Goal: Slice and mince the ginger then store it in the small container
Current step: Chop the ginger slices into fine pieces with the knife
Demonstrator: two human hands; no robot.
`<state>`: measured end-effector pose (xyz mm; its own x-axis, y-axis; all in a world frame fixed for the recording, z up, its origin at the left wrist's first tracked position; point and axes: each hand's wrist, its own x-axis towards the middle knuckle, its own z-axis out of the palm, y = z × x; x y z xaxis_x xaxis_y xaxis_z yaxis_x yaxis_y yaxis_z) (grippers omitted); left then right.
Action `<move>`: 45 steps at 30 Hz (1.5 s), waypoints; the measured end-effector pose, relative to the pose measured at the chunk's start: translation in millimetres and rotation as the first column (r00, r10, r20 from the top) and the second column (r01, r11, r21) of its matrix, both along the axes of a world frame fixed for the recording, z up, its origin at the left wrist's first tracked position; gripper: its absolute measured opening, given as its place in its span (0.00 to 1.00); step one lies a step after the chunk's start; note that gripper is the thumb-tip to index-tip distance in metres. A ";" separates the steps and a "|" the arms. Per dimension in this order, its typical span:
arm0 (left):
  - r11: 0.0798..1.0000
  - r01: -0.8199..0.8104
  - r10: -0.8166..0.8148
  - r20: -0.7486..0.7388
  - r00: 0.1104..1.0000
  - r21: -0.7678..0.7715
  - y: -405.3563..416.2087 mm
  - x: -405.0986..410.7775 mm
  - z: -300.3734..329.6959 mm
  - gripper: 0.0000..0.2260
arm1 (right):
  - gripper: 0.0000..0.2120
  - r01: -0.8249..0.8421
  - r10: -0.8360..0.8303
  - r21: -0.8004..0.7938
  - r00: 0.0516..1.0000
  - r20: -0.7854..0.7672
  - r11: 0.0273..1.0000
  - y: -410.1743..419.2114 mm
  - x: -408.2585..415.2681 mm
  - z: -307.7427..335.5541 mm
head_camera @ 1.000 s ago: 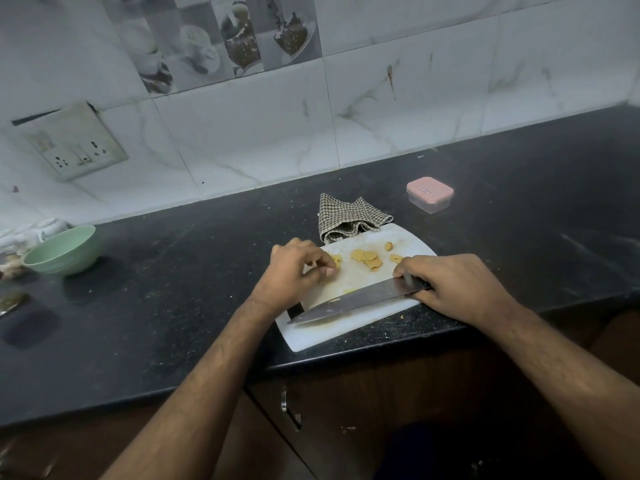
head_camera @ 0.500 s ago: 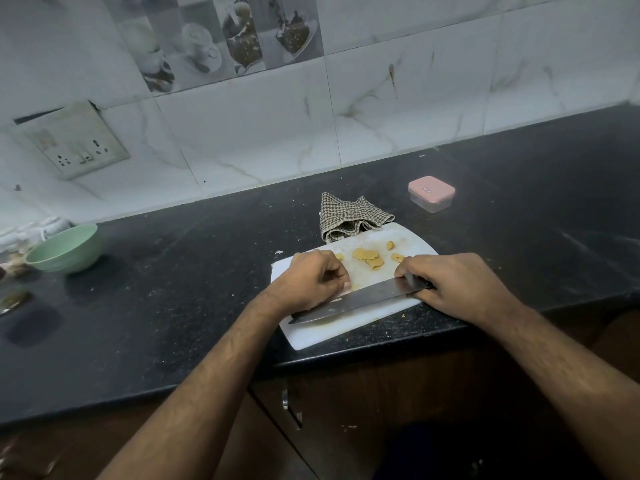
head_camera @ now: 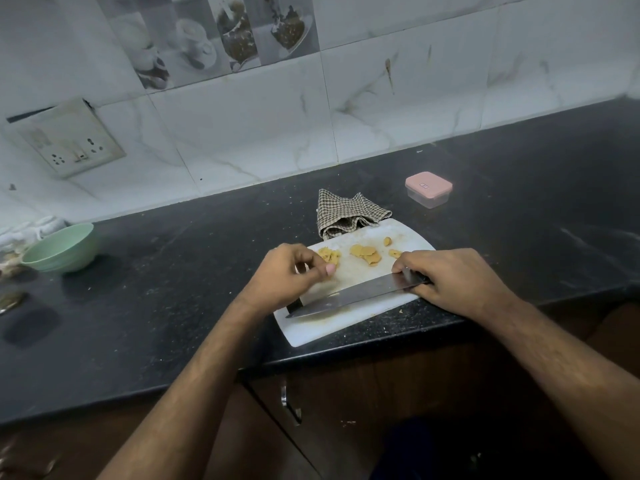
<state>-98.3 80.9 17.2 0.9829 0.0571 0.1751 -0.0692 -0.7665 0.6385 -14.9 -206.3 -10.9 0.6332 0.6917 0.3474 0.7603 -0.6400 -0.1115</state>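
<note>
Several thin ginger slices (head_camera: 365, 254) lie on the far part of a white cutting board (head_camera: 346, 329) at the counter's front edge, with a smaller heap (head_camera: 329, 255) to their left. My left hand (head_camera: 287, 271) hovers beside that heap with its fingers curled and the thumb tip against them; nothing shows between them. My right hand (head_camera: 457, 282) grips the handle of a large knife (head_camera: 349, 296), whose blade lies across the board pointing left. The small clear container (head_camera: 428, 190) with a pink lid on it stands behind the board to the right.
A checked cloth (head_camera: 346, 216) lies bunched at the board's far edge. A green bowl (head_camera: 60, 247) sits at the far left of the black counter (head_camera: 173, 271). A socket plate (head_camera: 65, 140) hangs on the tiled wall. Cabinet doors are below the counter edge.
My left hand went down to the knife blade, then lifted back toward the ginger heap on the left. The knife and my right hand have barely moved.
</note>
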 end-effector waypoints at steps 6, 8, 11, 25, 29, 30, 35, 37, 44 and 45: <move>0.998 0.055 -0.061 -0.160 0.985 -0.038 -7.3 -11.6 -5.7 0.04 | 0.14 0.017 -0.017 -0.011 1.000 -0.008 1.000 -1.0 0.2 -3.1; 0.998 0.051 -0.054 -0.171 0.984 -0.022 -7.9 -10.8 -7.5 0.04 | 0.14 0.018 -0.018 -0.012 1.000 -0.001 1.000 -0.2 0.2 -4.4; 0.997 0.049 -0.041 -0.162 0.986 0.052 -10.3 -7.0 -6.0 0.06 | 0.12 0.018 -0.018 -0.003 1.000 0.000 1.000 -0.7 0.7 -4.3; 0.906 -0.164 0.163 0.035 0.986 0.391 0.4 41.9 -1.8 0.06 | 0.12 0.026 -0.027 -0.006 0.999 -0.027 1.000 -0.1 2.4 -3.6; 0.920 -0.117 0.108 0.045 0.993 0.375 -2.7 42.9 -9.4 0.08 | 0.13 0.025 -0.025 -0.009 0.999 -0.040 1.000 0.7 2.6 -5.1; 0.924 -0.126 0.109 0.067 0.992 0.361 -4.3 43.2 -9.5 0.06 | 0.13 0.024 -0.024 -0.010 0.999 -0.037 1.000 1.0 2.4 -5.4; 0.921 -0.061 0.037 0.069 0.997 0.385 -21.1 58.3 -3.6 0.07 | 0.07 0.008 -0.008 -0.004 1.000 -0.012 1.000 -0.5 0.8 -6.3; 0.879 0.001 -0.013 0.022 1.000 0.477 -27.8 69.3 -1.3 0.11 | 0.08 0.004 -0.004 -0.014 1.000 -0.002 1.000 0.4 -0.2 -6.4; 0.769 0.155 -0.082 -0.145 0.986 0.620 -44.0 93.0 2.8 0.11 | 0.09 0.018 -0.018 -0.027 1.000 0.010 0.999 0.4 -0.8 -3.9; 0.775 0.142 -0.076 -0.132 0.988 0.615 -44.5 93.8 1.4 0.11 | 0.10 0.018 -0.018 -0.029 1.000 0.009 0.999 0.7 -0.7 -3.8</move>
<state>-4.6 36.4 18.6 0.9892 -0.1404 0.0416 -0.1418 -0.9893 0.0339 -15.6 -205.6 -14.6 0.6426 0.6902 0.3326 0.7494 -0.6565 -0.0856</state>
